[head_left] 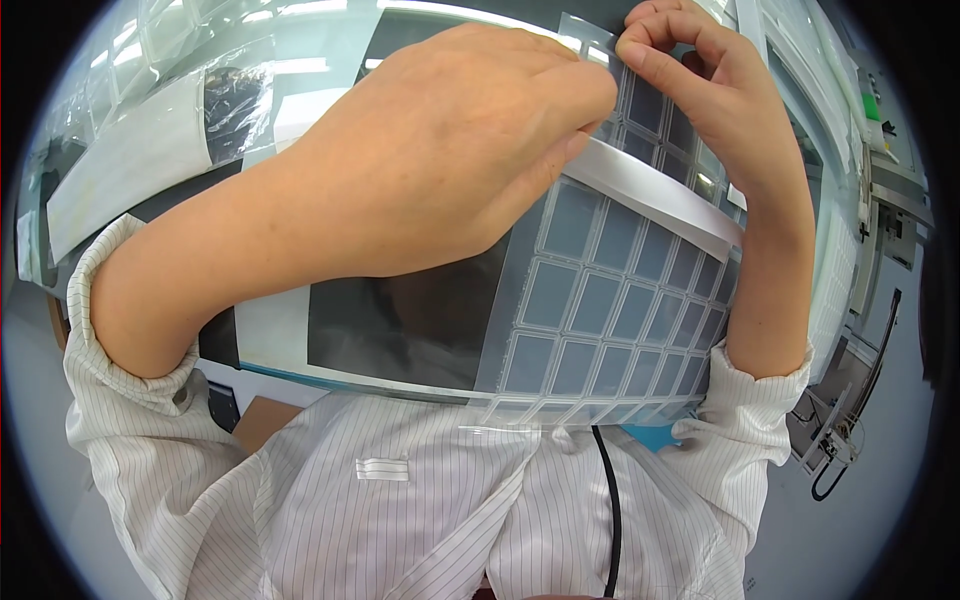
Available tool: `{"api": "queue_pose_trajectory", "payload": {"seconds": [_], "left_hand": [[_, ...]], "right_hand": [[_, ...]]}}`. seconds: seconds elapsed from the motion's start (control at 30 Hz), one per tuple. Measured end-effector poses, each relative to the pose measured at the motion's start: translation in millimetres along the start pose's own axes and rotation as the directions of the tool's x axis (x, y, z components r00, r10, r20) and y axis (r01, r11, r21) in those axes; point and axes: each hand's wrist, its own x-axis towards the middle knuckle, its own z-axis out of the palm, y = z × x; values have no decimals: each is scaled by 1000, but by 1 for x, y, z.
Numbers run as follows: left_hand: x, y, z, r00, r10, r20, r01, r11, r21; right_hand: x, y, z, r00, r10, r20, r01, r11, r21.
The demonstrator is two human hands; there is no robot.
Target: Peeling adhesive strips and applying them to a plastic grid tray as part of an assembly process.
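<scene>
A clear plastic sheet [588, 300] with rows of rectangular grey-blue cells lies in front of me, its near end hanging over the glass table's edge. Across it runs a narrow white strip [660, 198], slightly lifted and curved. My left hand [450, 140] reaches over from the left, closed, with its fingertips at the strip's left end; the exact grip is partly hidden behind the hand. At the far end of the sheet, my right hand [710, 95] pinches the sheet's clear edge between thumb and forefinger, its other fingers curled.
Under the sheet is a dark flat panel [405, 325] on the glass table. A white flat piece [130, 190] and a crinkled clear bag [238, 95] lie at the far left. Metal equipment with a black cable [835, 440] stands beyond the table at right.
</scene>
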Motion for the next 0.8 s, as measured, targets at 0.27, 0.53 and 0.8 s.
{"api": "queue_pose_trajectory", "payload": {"seconds": [0.27, 0.53, 0.8], "left_hand": [[6, 2, -14, 968, -116, 221, 145, 982, -120], [4, 0, -9, 971, -101, 218, 131, 984, -124], [5, -1, -14, 966, -107, 237, 146, 977, -153]], "right_hand": [[-2, -3, 7, 997, -30, -68, 26, 998, -55], [-6, 0, 6, 996, -37, -79, 35, 999, -21], [-4, 8, -1, 995, -98, 2, 98, 994, 39]]}}
